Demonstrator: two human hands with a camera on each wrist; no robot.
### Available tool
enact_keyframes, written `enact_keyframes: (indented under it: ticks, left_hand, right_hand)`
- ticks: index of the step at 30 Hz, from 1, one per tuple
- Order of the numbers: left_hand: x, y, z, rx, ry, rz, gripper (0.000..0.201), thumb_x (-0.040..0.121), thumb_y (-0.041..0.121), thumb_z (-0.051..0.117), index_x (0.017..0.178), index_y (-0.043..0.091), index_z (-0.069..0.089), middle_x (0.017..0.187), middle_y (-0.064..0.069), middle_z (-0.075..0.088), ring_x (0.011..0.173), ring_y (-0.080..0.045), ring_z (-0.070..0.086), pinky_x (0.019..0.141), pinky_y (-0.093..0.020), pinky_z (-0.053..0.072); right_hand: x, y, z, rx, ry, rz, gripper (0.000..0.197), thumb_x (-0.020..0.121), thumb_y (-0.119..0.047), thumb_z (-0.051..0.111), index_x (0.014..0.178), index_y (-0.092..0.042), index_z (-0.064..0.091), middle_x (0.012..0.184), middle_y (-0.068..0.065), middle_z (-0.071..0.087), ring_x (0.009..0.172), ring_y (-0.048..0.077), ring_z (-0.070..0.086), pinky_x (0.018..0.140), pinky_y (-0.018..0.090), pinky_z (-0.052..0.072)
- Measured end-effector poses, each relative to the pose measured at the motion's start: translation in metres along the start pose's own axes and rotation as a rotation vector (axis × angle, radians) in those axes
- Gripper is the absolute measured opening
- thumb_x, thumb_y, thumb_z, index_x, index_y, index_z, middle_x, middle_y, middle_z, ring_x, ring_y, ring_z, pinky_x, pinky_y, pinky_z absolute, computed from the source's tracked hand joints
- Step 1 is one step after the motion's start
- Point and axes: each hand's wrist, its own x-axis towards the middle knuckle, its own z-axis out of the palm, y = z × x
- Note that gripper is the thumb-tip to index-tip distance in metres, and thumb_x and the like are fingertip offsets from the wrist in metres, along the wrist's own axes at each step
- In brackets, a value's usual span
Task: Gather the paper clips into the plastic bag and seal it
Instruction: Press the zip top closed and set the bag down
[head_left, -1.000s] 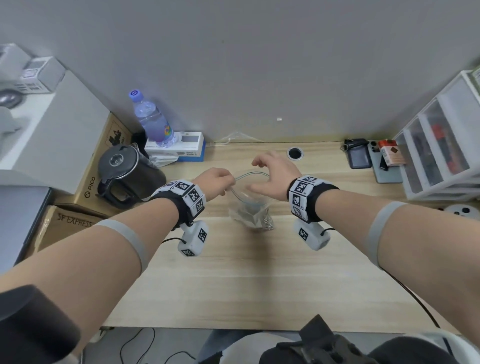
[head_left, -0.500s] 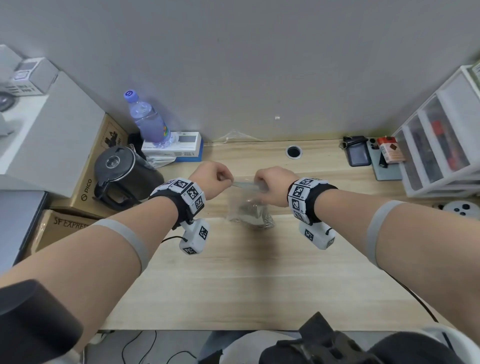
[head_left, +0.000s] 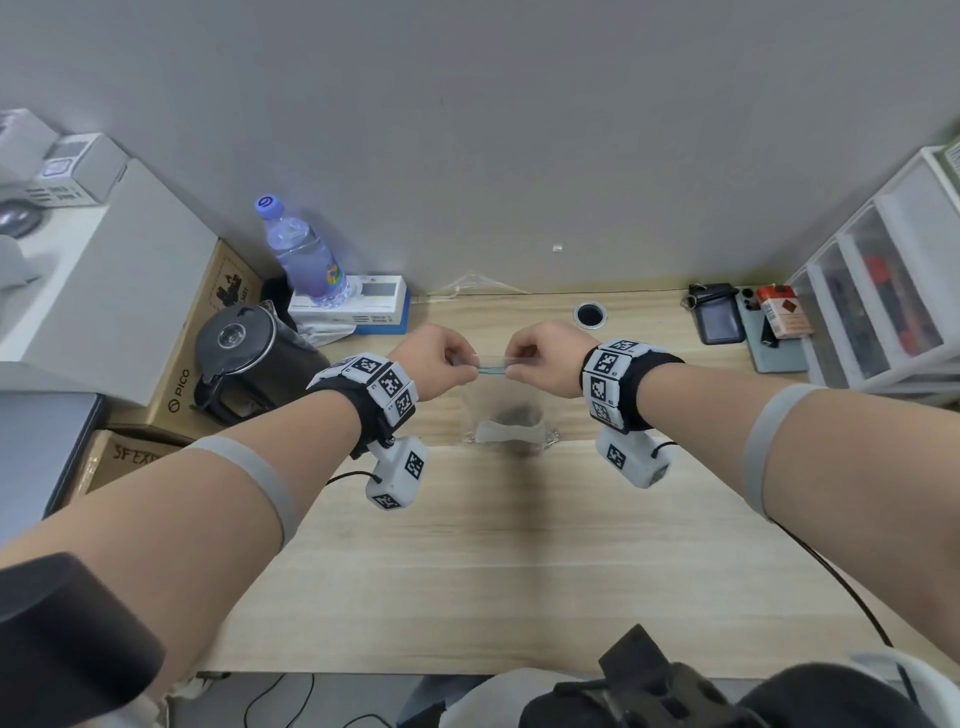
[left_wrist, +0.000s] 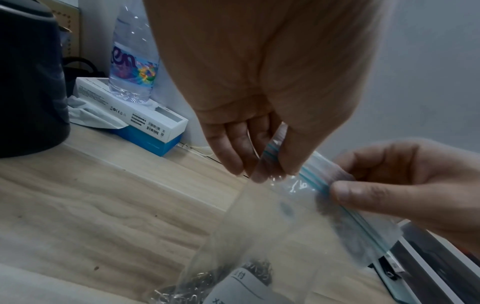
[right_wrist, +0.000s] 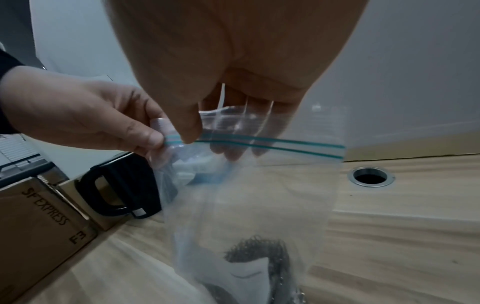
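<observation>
Centre of the head view: left hand (head_left: 439, 358) and right hand (head_left: 545, 358) both pinching the zip strip (right_wrist: 272, 145) of a clear zip-lock bag (head_left: 506, 415) above the wooden desk (head_left: 493, 545). Paper clips (right_wrist: 257, 250) heaped at bag bottom around a white slip.

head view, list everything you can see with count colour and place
plastic bag: 1, clear, blue zip strip, desk centre
paper clips: heap, silver, bag bottom
kettle: 1, black, left
water bottle: 1, clear purple, on white box
cardboard boxes: 2, brown, left
cable hole: 1, back
drawer unit: 1, white, right
phone: 1, grey, right
left hand: pinches strip
right hand: pinches strip
</observation>
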Motion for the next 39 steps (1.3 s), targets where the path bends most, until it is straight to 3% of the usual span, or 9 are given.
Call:
enact_keyframes:
  ticks: [6, 11, 14, 20, 26, 29, 35, 39]
  left_hand:
    - [0.002, 0.001, 0.002, -0.072, 0.025, 0.001, 0.015, 0.082, 0.016, 0.075, 0.078, 0.028, 0.068, 0.082, -0.001, 0.072, 0.073, -0.014, 0.066, 0.078, -0.034, 0.058]
    - [0.001, -0.008, -0.001, -0.084, 0.052, -0.040, 0.015, 0.083, 0.019, 0.078, 0.073, 0.026, 0.070, 0.075, 0.002, 0.072, 0.069, -0.009, 0.064, 0.073, -0.026, 0.055]
    - [0.000, -0.005, 0.000, -0.099, 0.039, -0.040, 0.007, 0.084, 0.017, 0.077, 0.079, 0.020, 0.074, 0.075, 0.000, 0.071, 0.067, -0.009, 0.062, 0.069, -0.022, 0.051]
    - [-0.001, 0.004, 0.003, -0.084, 0.041, 0.004, 0.004, 0.083, 0.016, 0.078, 0.081, 0.017, 0.075, 0.072, 0.008, 0.069, 0.065, -0.002, 0.062, 0.064, -0.009, 0.048]
    - [-0.001, 0.002, 0.004, -0.115, 0.023, 0.028, 0.015, 0.083, 0.013, 0.078, 0.074, 0.022, 0.070, 0.072, 0.007, 0.069, 0.064, -0.003, 0.063, 0.066, -0.013, 0.050]
    - [-0.001, 0.003, 0.004, -0.085, 0.032, 0.019, 0.011, 0.083, 0.013, 0.076, 0.075, 0.019, 0.072, 0.071, 0.006, 0.069, 0.062, -0.003, 0.059, 0.064, -0.013, 0.047]
    - [-0.001, 0.006, 0.006, -0.098, 0.031, 0.027, 0.004, 0.082, 0.012, 0.075, 0.079, 0.012, 0.073, 0.071, 0.002, 0.068, 0.061, -0.005, 0.059, 0.064, -0.018, 0.050]
    - [-0.003, 0.003, 0.007, -0.130, 0.019, 0.029, 0.008, 0.082, 0.016, 0.079, 0.080, 0.014, 0.072, 0.067, 0.007, 0.063, 0.052, 0.003, 0.053, 0.056, -0.011, 0.044]
  right_hand:
    - [0.008, -0.008, 0.007, 0.015, 0.012, 0.004, 0.008, 0.088, -0.025, 0.064, 0.081, -0.027, 0.066, 0.079, -0.011, 0.062, 0.078, 0.015, 0.061, 0.076, 0.029, 0.051]
    - [0.008, -0.006, 0.008, 0.025, 0.004, -0.001, 0.006, 0.089, -0.027, 0.064, 0.084, -0.024, 0.067, 0.082, -0.009, 0.063, 0.080, 0.015, 0.061, 0.079, 0.031, 0.053]
    - [0.007, -0.010, 0.009, 0.047, 0.001, -0.015, 0.010, 0.087, -0.030, 0.068, 0.088, -0.020, 0.070, 0.087, -0.005, 0.067, 0.083, 0.017, 0.063, 0.077, 0.030, 0.053]
    - [0.010, -0.018, 0.012, 0.050, 0.032, -0.033, 0.006, 0.087, -0.026, 0.068, 0.083, -0.021, 0.068, 0.078, -0.010, 0.061, 0.079, 0.016, 0.060, 0.071, 0.027, 0.048]
    - [0.007, -0.017, 0.012, 0.036, 0.033, -0.038, 0.007, 0.086, -0.028, 0.068, 0.080, -0.024, 0.067, 0.075, -0.012, 0.061, 0.076, 0.014, 0.060, 0.072, 0.029, 0.051]
    - [0.006, -0.013, 0.010, 0.019, 0.014, 0.003, 0.007, 0.085, -0.031, 0.067, 0.083, -0.025, 0.067, 0.080, -0.010, 0.063, 0.082, 0.018, 0.064, 0.075, 0.031, 0.054]
    - [0.006, -0.012, 0.008, -0.066, 0.027, 0.018, 0.007, 0.087, -0.030, 0.066, 0.080, -0.030, 0.065, 0.074, -0.014, 0.059, 0.082, 0.020, 0.065, 0.073, 0.032, 0.054]
    - [0.002, -0.010, 0.009, -0.018, 0.011, 0.015, 0.006, 0.086, -0.031, 0.067, 0.081, -0.029, 0.066, 0.077, -0.013, 0.061, 0.080, 0.019, 0.065, 0.076, 0.036, 0.057]
